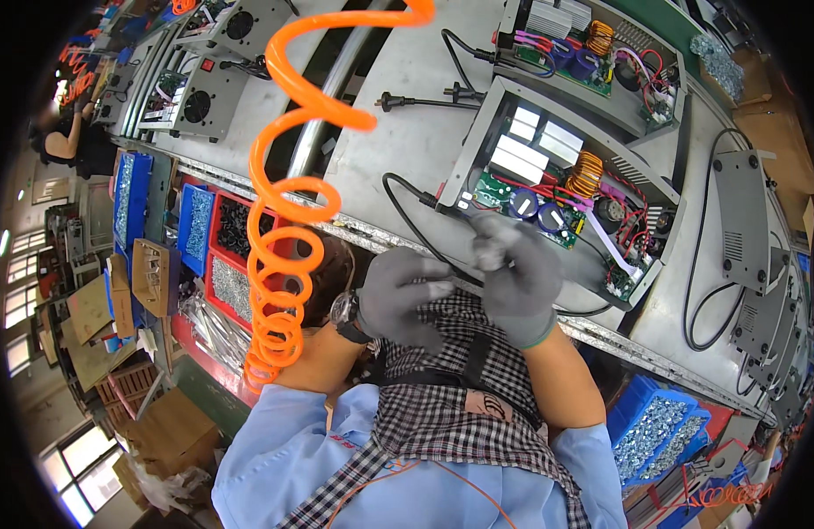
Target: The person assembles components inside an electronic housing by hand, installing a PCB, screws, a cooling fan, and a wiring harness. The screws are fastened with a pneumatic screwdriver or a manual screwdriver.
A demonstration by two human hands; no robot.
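Left glove: left hand (pixel 403 295) sits at 9 o'clock from the right one, fingers half-bent and kinda blurry, can't tell if it's gripping anything.
Right glove: right hand (pixel 523 280) is curled up, fingertips a total smear, so no clue on its grip either.
Opened-up unit: metal case (pixel 479 137) lies on the bench (pixel 358 163), 1 o'clock from the right hand, copper coil (pixel 585 174) inside.
Neighbor: second open case (pixel 667 66), 12 o'clock from the first.
Springy thing: orange coiled hose (pixel 268 167), 10 o'clock from the left hand.
Grey covers: panel (pixel 740 212), roughly 3 o'clock from the first case.
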